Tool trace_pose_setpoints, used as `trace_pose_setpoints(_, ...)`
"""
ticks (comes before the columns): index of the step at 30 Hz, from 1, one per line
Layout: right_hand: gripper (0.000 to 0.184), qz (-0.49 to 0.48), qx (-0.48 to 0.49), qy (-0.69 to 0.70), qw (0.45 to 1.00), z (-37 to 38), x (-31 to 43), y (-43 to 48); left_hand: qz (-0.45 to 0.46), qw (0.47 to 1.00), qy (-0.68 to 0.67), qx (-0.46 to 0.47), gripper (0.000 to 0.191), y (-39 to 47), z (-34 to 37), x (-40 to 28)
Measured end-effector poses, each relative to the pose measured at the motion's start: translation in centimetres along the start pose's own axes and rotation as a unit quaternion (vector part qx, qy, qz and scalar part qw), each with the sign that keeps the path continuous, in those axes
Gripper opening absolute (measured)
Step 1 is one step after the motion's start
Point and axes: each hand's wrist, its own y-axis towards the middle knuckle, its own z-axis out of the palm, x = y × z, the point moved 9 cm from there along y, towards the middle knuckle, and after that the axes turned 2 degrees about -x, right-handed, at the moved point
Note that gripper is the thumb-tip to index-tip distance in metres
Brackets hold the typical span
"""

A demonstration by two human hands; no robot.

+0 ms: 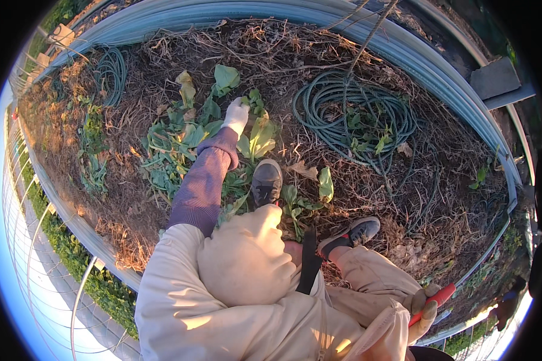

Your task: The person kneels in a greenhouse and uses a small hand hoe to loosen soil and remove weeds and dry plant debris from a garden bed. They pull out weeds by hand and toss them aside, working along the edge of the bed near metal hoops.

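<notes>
My left hand [237, 115], in a white glove, reaches down among broad-leaved green plants, its fingers curled at a small leafy sprig [254, 104]. The sprig's stem is hidden behind the fingers. Just below the hand stands a paler, broad-leaved plant [258, 139]. A heap of limp green leaves [174, 149] lies to the left of it. At the lower right, my right hand [421, 309], in a soiled glove, is wrapped around the red handle [440, 295] of a tool. I cannot make out the tool's working end.
A coil of green rope [359, 119] lies on dry stems to the right, with a smaller coil [110, 76] at the far left. Gathered plastic sheeting [262, 11] borders the bed. My dark shoes [267, 180] stand among weeds. A rope [372, 34] hangs at the upper right.
</notes>
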Motion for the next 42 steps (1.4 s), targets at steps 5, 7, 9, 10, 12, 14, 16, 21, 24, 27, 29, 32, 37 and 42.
trace_pose_setpoints(5,0.031,-0.008,-0.014,0.023,1.0,-1.3,0.1,-0.7,-0.099,0.907,-0.408,0.04,0.028,-3.2,-2.0,-3.3)
trace_pose_setpoints(7,0.032,0.002,0.005,0.036,0.999,-1.1,-0.1,-0.5,0.213,0.963,-0.109,-0.126,0.023,-2.7,-12.3,-4.9)
trace_pose_setpoints(9,0.032,-0.003,0.001,0.042,0.999,-1.7,-0.1,-0.8,0.011,0.917,-0.388,-0.09,0.024,-2.4,-13.5,-4.1)
trace_pose_setpoints(10,0.032,0.0,0.009,0.049,0.999,-1.6,-0.1,-0.7,-0.017,0.936,-0.333,-0.115,0.026,-2.3,-15.1,-3.4)
trace_pose_setpoints(12,0.032,0.003,0.009,0.064,0.998,-1.6,-0.1,-1.0,-0.043,0.983,-0.121,-0.133,0.027,-3.6,-14.4,-5.8)
trace_pose_setpoints(14,0.031,-0.006,-0.012,0.101,0.995,2.7,0.1,-0.9,-0.028,0.997,-0.054,0.05,0.025,-5.7,-8.2,-8.3)
trace_pose_setpoints(16,0.031,0.004,0.0,0.063,0.998,0.4,0.0,-0.9,0.088,0.957,0.195,0.194,0.03,-8.7,-2.0,-11.2)
trace_pose_setpoints(21,0.033,0.005,-0.008,0.026,1.0,-1.6,-0.3,-1.2,0.253,0.784,0.531,0.199,0.017,-9.8,7.0,-9.3)
trace_pose_setpoints(24,0.033,-0.001,-0.014,0.028,1.0,-2.0,-0.2,-1.5,0.318,0.697,0.612,0.195,0.017,-10.2,7.6,-8.9)
trace_pose_setpoints(27,0.034,-0.007,-0.014,0.032,0.999,-2.3,-0.2,-1.4,0.204,0.885,0.406,0.102,0.026,-8.0,4.1,-7.3)
trace_pose_setpoints(29,0.035,-0.006,-0.013,0.035,0.999,-2.5,-0.4,-1.2,0.074,0.962,0.258,0.046,0.033,-6.2,1.4,-3.9)
trace_pose_setpoints(32,0.036,-0.011,-0.01,0.036,0.999,-2.8,-0.1,-1.1,-0.026,0.996,-0.082,-0.004,0.028,-6.0,0.0,-1.3)
trace_pose_setpoints(37,0.037,-0.017,-0.004,0.049,0.999,-3.5,-0.4,-1.4,-0.087,0.917,-0.381,-0.084,0.016,-5.7,-2.8,-1.8)
trace_pose_setpoints(42,0.039,-0.066,-0.026,0.064,0.995,-0.4,0.0,-1.7,-0.061,0.85,-0.505,-0.137,0.019,-3.4,-7.5,-5.6)
